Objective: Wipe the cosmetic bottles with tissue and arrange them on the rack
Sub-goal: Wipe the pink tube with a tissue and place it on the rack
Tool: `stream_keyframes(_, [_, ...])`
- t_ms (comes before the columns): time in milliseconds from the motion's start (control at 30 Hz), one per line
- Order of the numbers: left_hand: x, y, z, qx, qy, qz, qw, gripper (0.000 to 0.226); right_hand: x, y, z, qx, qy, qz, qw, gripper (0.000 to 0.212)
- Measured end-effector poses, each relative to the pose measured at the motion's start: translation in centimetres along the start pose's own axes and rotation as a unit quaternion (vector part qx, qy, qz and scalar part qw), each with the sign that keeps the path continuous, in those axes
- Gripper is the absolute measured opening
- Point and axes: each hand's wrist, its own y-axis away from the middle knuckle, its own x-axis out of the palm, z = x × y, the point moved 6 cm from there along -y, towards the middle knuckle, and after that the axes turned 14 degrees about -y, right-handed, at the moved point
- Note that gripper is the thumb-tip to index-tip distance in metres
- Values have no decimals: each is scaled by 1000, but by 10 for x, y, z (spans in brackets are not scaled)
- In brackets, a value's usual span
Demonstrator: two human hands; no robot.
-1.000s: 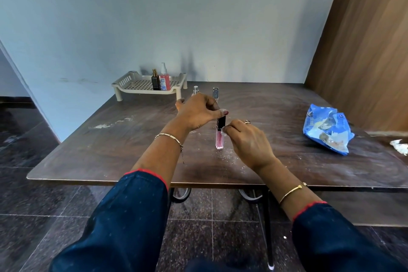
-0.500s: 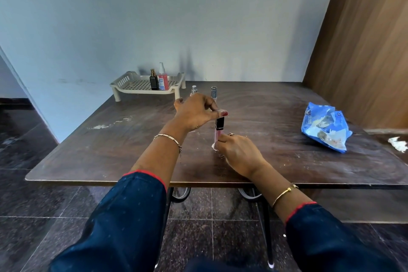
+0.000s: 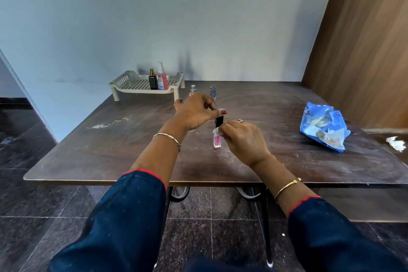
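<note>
One bottle is under the tissue right now: a pink gloss tube [image 3: 218,138] with a black cap, standing upright on its base near the middle of the table [image 3: 106,152]. The left hand [image 3: 195,110] comes down from above and grips the cap end, thumb and fingers curled round it to steady it. The right hand [image 3: 244,138] pinches a small white tissue [image 3: 215,131] against the tube's side, just under the cap. I judge this wipe to be in progress, with the lower pink part yet to be covered.

From the tube, at about 12 o'clock and just beyond the left hand, a small spray bottle [image 3: 193,90] and a blue-capped tube [image 3: 213,90] stand on the table, apart from each other. They look to be waiting their turn, though I cannot tell whether either has been wiped.

Further out, at 11 o'clock by the wall, sits the rack [image 3: 123,80]. On it a black bottle [image 3: 152,81] and a pink pump bottle [image 3: 162,79] stand upright, side by side and touching or nearly so. So two look finished, one is in hand, and two seem left, with plenty of rack free to their left.

Off at 3 o'clock lies a blue packet [image 3: 324,126], and past it, by the table's edge, a crumpled tissue [image 3: 396,143].
</note>
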Motion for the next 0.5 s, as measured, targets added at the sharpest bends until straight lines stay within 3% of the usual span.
stream_keyframes(133, [1, 1, 0, -3, 5, 9, 1000, 33, 23, 14, -4, -4, 7, 112, 994, 24])
stream_keyframes(200, [-1, 2, 2, -3, 11, 12, 1000, 31, 26, 18, -9, 20, -4, 137, 990, 23])
stream_keyframes(333, [-5, 7, 3, 7, 33, 28, 999, 24, 12, 24, -31, 164, -102, 44, 980, 17])
stream_keyframes(500, [-4, 7, 2, 18, 65, 70, 995, 19, -7, 30, -53, 307, -247, -118, 912, 20])
